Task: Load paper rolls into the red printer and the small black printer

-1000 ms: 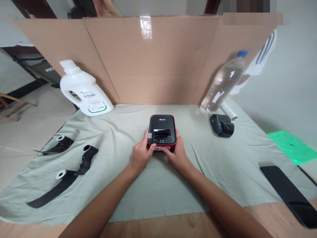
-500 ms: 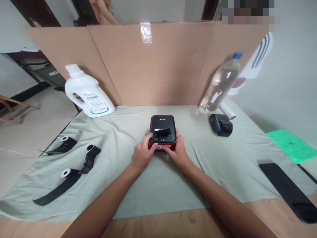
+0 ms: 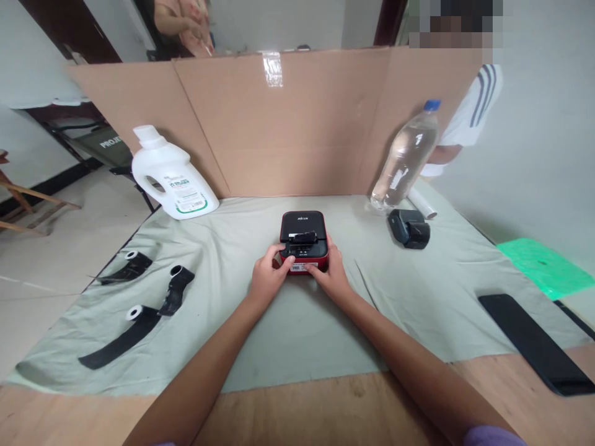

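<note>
A small red device with a black top sits on the pale green cloth at the table's middle. My left hand grips its near left corner, thumb resting on the top by the buttons. My right hand holds its near right side, fingers curled against the casing. A black slot piece stands out of the device's top. Both forearms reach in from the bottom edge.
A white detergent bottle stands back left, a clear water bottle back right, before a cardboard screen. A small black device and white roll lie right. Three black strips lie left. A dark phone is near right. Another person's sleeve shows behind the screen.
Both hands stay on the red device. My left thumb has shifted further onto its top. The view has tilted slightly, so everything sits a bit higher and smaller.
</note>
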A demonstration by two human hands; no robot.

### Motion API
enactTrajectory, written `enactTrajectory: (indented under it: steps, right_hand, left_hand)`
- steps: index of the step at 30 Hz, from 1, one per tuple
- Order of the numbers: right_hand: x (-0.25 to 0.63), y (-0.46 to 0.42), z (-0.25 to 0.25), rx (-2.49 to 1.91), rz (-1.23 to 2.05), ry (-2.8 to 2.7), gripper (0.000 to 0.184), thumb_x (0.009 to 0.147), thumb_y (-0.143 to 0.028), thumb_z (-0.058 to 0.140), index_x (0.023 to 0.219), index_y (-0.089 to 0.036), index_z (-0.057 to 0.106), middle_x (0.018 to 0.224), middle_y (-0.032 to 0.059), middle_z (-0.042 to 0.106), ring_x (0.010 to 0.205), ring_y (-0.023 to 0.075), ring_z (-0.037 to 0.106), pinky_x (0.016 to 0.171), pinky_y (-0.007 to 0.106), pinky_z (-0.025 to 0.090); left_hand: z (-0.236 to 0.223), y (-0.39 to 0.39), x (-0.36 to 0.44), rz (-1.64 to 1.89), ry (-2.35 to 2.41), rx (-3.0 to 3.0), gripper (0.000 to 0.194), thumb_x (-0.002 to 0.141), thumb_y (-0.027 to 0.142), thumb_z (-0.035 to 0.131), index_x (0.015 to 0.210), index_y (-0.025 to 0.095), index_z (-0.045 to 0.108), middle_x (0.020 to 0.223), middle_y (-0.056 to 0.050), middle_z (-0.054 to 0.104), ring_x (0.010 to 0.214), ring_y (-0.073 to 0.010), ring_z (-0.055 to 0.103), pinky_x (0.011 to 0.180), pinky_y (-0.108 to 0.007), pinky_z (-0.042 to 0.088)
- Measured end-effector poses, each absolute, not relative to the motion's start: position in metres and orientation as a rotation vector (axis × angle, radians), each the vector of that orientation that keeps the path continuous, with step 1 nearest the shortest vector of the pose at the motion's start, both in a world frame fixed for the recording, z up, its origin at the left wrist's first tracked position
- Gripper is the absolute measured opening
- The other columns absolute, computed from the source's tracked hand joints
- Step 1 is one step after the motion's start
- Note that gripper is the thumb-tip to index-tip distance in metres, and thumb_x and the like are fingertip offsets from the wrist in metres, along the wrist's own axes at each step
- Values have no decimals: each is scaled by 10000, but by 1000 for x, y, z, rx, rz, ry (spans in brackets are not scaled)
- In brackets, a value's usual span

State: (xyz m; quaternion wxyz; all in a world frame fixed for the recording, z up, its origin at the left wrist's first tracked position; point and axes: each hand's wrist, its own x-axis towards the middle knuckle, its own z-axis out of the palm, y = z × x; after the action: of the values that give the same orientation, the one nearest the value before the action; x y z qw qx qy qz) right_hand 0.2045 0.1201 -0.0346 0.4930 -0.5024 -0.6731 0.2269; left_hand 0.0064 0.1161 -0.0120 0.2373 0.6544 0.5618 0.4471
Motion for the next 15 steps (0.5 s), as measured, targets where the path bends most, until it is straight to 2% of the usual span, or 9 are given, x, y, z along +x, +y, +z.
enactTrajectory:
  steps: [3,6,8,10,12,15]
  right_hand:
    - [205,120,-34,-1209,549,-1629,917,837,-469,733,1603,-248,280,1433,146,544,1295,347,494,1110,557,392]
    - [205,121,-34,-1181,543,-1637,914,835,-460,737,1601,-252,284,1432,141,552,1296,342,500,1113,548,388]
    - [205,121,-34,-1168,541,-1637,905,836,-455,735,1598,-252,291,1441,140,548,1302,341,499,1120,546,382]
    - [206,122,-35,-1161,535,-1635,894,838,-456,732,1594,-254,300,1448,142,544,1310,342,498,1125,548,379]
    - [206,122,-35,-1157,527,-1635,886,839,-463,731,1590,-257,307,1444,143,545,1312,343,502,1129,554,377]
    - [206,123,-37,-1160,515,-1636,883,843,-465,726,1591,-256,306,1437,146,549,1311,343,506,1130,558,378]
  left_hand:
    - [-11,112,6,1213,1515,1800,343,945,454,588,1195,219,596,938,-24,694,696,-152,620,715,-293,518]
    - [-14,110,8,1324,1514,1907,370,951,423,581,1256,214,584,1267,-112,629,968,-206,656,867,-352,539]
    - [-16,111,10,1412,1521,1978,465,940,420,604,1346,203,539,1487,-157,485,1239,-272,571,1019,-418,496]
    - [-17,113,13,1406,1508,2043,612,938,435,616,1474,198,440,1589,-168,388,1419,-318,416,1148,-492,396]
    - [-16,116,14,1345,1465,2079,714,949,448,600,1566,204,336,1623,-161,360,1484,-327,328,1210,-534,312]
    - [-14,118,12,1296,1400,2035,782,954,470,585,1618,217,259,1636,-154,353,1508,-321,316,1236,-534,274]
